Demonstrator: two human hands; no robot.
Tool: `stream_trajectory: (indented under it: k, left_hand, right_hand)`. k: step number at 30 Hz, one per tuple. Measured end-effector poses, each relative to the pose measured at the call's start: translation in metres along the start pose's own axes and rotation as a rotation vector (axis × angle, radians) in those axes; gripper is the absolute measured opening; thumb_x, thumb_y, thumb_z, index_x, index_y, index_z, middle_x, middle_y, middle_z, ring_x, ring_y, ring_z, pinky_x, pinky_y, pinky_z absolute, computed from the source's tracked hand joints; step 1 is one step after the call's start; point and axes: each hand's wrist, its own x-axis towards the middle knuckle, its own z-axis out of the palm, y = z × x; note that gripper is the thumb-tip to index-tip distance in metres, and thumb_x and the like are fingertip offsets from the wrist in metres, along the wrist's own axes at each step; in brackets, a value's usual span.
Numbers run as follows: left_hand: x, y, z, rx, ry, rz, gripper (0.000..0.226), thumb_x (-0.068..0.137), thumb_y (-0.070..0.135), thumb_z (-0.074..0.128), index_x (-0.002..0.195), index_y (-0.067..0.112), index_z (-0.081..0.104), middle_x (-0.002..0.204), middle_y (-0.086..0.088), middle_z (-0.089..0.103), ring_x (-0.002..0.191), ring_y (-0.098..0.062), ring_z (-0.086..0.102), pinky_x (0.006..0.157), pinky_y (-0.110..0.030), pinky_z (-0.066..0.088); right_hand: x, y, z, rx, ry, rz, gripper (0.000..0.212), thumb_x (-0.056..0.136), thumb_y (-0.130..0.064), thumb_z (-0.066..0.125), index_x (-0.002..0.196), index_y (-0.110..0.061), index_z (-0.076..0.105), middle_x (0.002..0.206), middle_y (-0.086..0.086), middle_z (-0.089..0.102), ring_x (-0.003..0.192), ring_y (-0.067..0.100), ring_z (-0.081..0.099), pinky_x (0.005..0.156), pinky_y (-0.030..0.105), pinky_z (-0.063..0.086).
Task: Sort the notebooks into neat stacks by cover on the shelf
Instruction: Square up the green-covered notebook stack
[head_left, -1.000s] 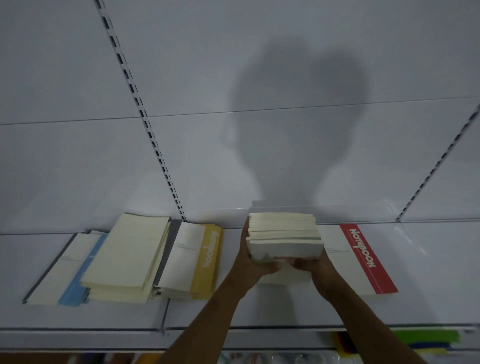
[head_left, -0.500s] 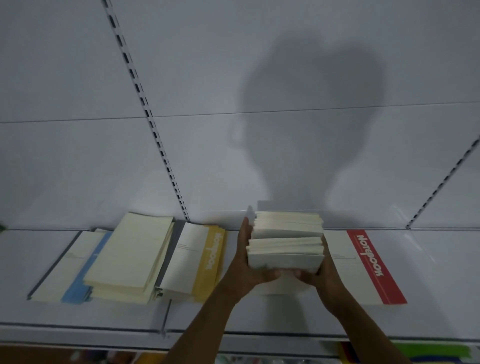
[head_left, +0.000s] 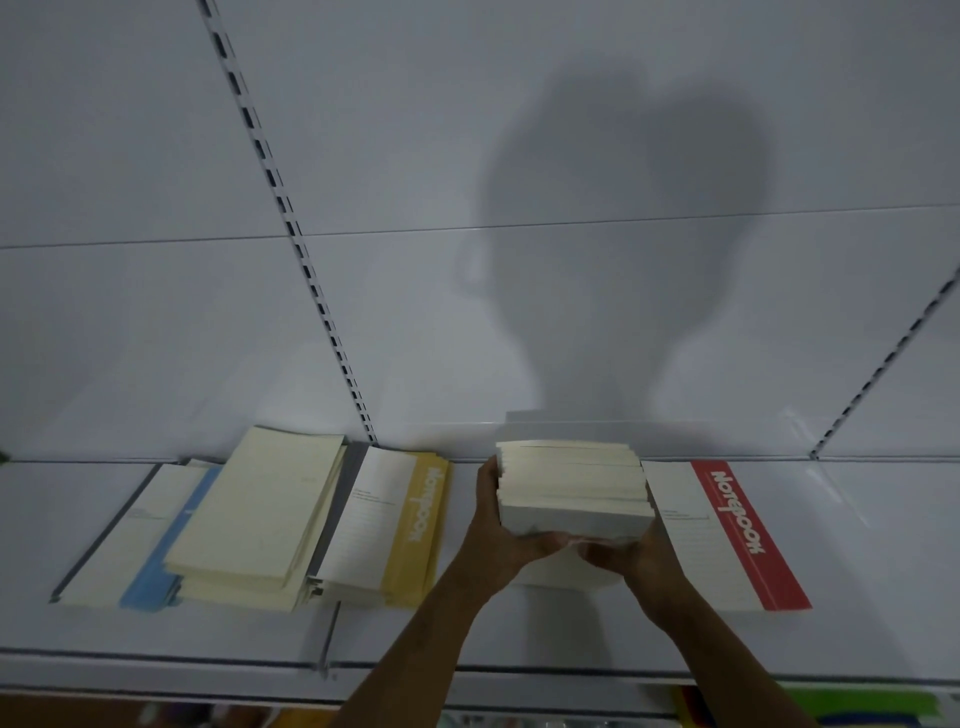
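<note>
I am clamping the notebook stack (head_left: 571, 488) between my left hand (head_left: 498, 540) and right hand (head_left: 631, 558), each grip wrapped round it (squaring edges, I judge) beside the red notebook (head_left: 727, 530).

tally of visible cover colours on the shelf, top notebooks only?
Blue-striped cover: 1
Plain cream cover: 1
Yellow-striped cover: 1
Red-striped cover: 1
Total: 4 cover kinds. The bundle gripped by left hand and right hand shows page edges only.

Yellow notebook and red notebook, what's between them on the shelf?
In the head view, a cream bundle held by both hands, left and right, between yellow notebook and red notebook.
</note>
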Motion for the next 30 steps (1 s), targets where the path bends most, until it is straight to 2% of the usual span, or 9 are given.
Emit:
stream_trajectory:
  k: [4,7,11,15,19,22,25,27,30]
  left_hand:
    - [0.0,0.007,-0.001,-0.053,-0.045,0.027,0.112,0.056,0.021,0.091,0.145,0.021,0.023,0.14,-0.005,0.045,0.13,-0.019,0.045,0.095,-0.028,0.049]
    - [0.002,0.011,0.001,-0.052,-0.034,0.037,0.114,0.06,0.013,0.088,0.149,0.022,0.017,0.142,-0.007,0.044,0.133,-0.025,0.042,0.101,-0.045,0.047]
    - [0.01,0.015,0.0,-0.082,-0.04,0.031,0.124,0.058,0.02,0.09,0.152,0.02,0.01,0.144,-0.006,0.042,0.133,-0.022,0.042,0.101,-0.045,0.047]
    - [0.01,0.005,0.001,-0.044,-0.031,-0.021,0.121,0.061,0.019,0.089,0.152,0.016,0.008,0.146,-0.008,0.041,0.135,-0.023,0.04,0.103,-0.039,0.046]
    - [0.006,-0.001,0.002,-0.03,-0.027,-0.017,0.113,0.064,0.011,0.087,0.151,0.012,0.015,0.143,-0.003,0.047,0.134,-0.02,0.043,0.104,-0.039,0.045]
    - [0.006,-0.004,0.001,-0.012,0.02,0.0,0.107,0.062,0.007,0.088,0.147,0.012,0.024,0.141,-0.005,0.048,0.132,-0.021,0.045,0.102,-0.037,0.047]
    - [0.002,-0.005,0.002,-0.013,0.01,-0.006,0.112,0.06,0.021,0.091,0.146,0.004,0.021,0.139,-0.012,0.046,0.132,-0.025,0.045,0.103,-0.039,0.047]
    - [-0.001,-0.002,0.003,-0.028,0.003,-0.013,0.116,0.06,0.024,0.09,0.148,0.005,0.016,0.14,-0.014,0.045,0.132,-0.026,0.044,0.104,-0.048,0.045]
    - [-0.002,0.001,0.003,-0.036,0.003,-0.031,0.12,0.059,0.029,0.091,0.15,0.012,0.014,0.141,-0.013,0.043,0.133,-0.025,0.042,0.102,-0.054,0.044]
  right_hand:
    - [0.001,0.001,0.0,0.018,0.014,-0.015,0.06,0.067,-0.001,0.066,0.122,-0.015,0.05,0.108,-0.012,0.069,0.104,0.006,0.064,0.074,0.019,0.054]
    - [0.005,-0.003,-0.003,0.021,0.005,-0.043,0.064,0.068,-0.001,0.066,0.129,-0.005,0.048,0.114,0.0,0.067,0.108,0.014,0.063,0.076,0.022,0.055]
    - [0.009,-0.005,-0.009,0.051,0.009,-0.037,0.063,0.072,-0.001,0.063,0.132,0.0,0.045,0.117,0.012,0.065,0.11,0.024,0.062,0.078,0.029,0.056]
    - [0.003,0.0,-0.005,0.011,0.014,-0.009,0.061,0.07,-0.004,0.067,0.128,-0.011,0.049,0.116,0.001,0.067,0.11,0.016,0.063,0.084,0.03,0.056]
    - [0.002,0.004,-0.004,-0.007,0.047,0.007,0.051,0.08,0.01,0.064,0.121,-0.015,0.05,0.109,-0.012,0.069,0.103,0.004,0.064,0.084,0.022,0.055]
    - [0.002,-0.002,-0.008,-0.003,0.006,0.036,0.068,0.071,-0.015,0.081,0.129,-0.01,0.046,0.118,0.001,0.066,0.11,0.014,0.063,0.089,0.032,0.055]
    - [0.001,-0.005,-0.008,0.009,-0.025,0.015,0.049,0.078,0.014,0.062,0.121,-0.006,0.048,0.109,-0.002,0.07,0.105,0.013,0.066,0.085,0.028,0.056]
    - [-0.002,-0.004,-0.003,0.042,-0.017,0.006,0.052,0.081,0.027,0.048,0.113,-0.012,0.058,0.102,-0.004,0.072,0.099,0.011,0.068,0.077,0.023,0.056]
    - [-0.001,0.001,-0.002,0.07,0.051,0.038,0.053,0.083,0.02,0.051,0.115,-0.02,0.062,0.101,-0.006,0.072,0.1,0.015,0.066,0.073,0.022,0.056]
